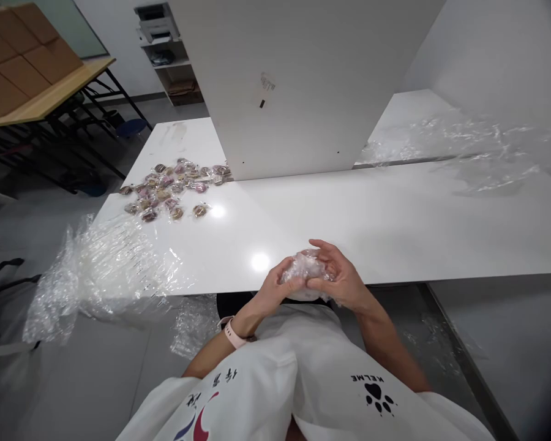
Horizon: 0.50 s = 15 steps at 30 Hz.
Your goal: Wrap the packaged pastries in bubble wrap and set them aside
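Note:
Crumpled clear plastic wrap (307,267) is bunched between my two hands at the front edge of the white table (294,214). My left hand (278,283) grips it from the left, with the thumb along its near side. From the right, my right hand (340,275) closes on the same wrap, its index finger lifted off. Whether anything lies inside the wrap cannot be seen. Small round items in clear wrappers (165,190), brown, pink and tan, lie in a loose group at the table's left. One wrapped item (199,211) sits a little apart from them.
A heap of clear plastic bags (114,263) hangs over the table's left front edge. A white upright panel (294,86) stands behind the table. Loose plastic film (491,165) lies at the right. Cardboard boxes (27,55) rest on a wooden table at far left.

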Each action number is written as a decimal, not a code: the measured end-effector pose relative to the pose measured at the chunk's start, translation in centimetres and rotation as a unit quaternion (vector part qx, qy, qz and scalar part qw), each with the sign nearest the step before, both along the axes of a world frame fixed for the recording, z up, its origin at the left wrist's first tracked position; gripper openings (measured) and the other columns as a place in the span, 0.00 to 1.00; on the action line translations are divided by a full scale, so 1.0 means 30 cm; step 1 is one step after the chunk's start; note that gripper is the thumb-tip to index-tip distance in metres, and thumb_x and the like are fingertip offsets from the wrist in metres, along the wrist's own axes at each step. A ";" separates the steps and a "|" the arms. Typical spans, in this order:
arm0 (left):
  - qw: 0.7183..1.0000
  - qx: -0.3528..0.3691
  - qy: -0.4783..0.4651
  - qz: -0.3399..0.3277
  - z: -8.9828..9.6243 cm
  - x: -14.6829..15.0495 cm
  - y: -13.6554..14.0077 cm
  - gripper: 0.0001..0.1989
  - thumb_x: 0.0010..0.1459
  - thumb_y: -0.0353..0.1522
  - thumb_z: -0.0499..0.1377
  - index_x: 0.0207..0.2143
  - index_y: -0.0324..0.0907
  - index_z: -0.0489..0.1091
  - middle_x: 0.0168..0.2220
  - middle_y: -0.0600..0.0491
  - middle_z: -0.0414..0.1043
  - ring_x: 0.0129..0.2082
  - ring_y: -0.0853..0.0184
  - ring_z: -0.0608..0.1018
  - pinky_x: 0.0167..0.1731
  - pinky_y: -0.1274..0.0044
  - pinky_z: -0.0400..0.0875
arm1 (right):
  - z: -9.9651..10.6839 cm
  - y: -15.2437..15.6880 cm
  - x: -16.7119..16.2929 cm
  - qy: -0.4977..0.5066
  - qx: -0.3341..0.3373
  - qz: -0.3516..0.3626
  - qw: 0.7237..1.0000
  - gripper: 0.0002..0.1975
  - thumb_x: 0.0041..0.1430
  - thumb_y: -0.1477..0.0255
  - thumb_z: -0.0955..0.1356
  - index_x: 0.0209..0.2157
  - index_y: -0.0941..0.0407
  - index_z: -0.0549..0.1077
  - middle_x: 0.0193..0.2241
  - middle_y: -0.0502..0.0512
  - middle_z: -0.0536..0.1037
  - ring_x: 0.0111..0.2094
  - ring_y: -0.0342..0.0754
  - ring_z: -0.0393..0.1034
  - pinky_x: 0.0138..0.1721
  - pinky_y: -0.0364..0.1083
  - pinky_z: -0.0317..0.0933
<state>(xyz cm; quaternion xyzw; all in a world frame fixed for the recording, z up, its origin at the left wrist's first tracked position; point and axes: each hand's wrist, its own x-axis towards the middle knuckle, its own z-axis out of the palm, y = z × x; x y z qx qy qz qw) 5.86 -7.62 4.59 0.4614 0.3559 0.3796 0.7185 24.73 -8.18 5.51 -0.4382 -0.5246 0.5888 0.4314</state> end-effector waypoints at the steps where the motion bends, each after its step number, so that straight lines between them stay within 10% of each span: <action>1: 0.999 -0.025 -0.013 0.038 -0.009 0.008 -0.004 0.26 0.54 0.47 0.66 0.52 0.43 0.73 0.45 0.47 0.76 0.42 0.61 0.78 0.44 0.72 0.71 | -0.001 -0.003 -0.022 -0.020 0.007 -0.038 0.999 0.37 0.50 0.65 0.77 0.62 0.45 0.65 0.53 0.57 0.75 0.49 0.54 0.73 0.48 0.52 0.69; 8: 0.969 0.056 0.089 0.222 -0.028 0.058 -0.014 0.14 0.57 0.43 0.64 0.37 0.42 0.77 0.32 0.52 0.77 0.32 0.68 0.76 0.35 0.76 0.71 | -0.053 -0.061 -0.133 -0.172 0.107 -0.271 0.941 0.29 0.50 0.61 0.76 0.54 0.44 0.70 0.50 0.57 0.75 0.50 0.57 0.71 0.53 0.58 0.66; 15: 0.928 0.182 0.156 0.285 -0.043 0.106 -0.022 0.08 0.59 0.37 0.62 0.29 0.44 0.73 0.29 0.55 0.72 0.30 0.68 0.73 0.32 0.76 0.68 | -0.140 -0.107 -0.107 0.182 -0.134 -0.249 0.942 0.29 0.49 0.57 0.76 0.50 0.47 0.66 0.42 0.54 0.77 0.40 0.52 0.76 0.42 0.52 0.71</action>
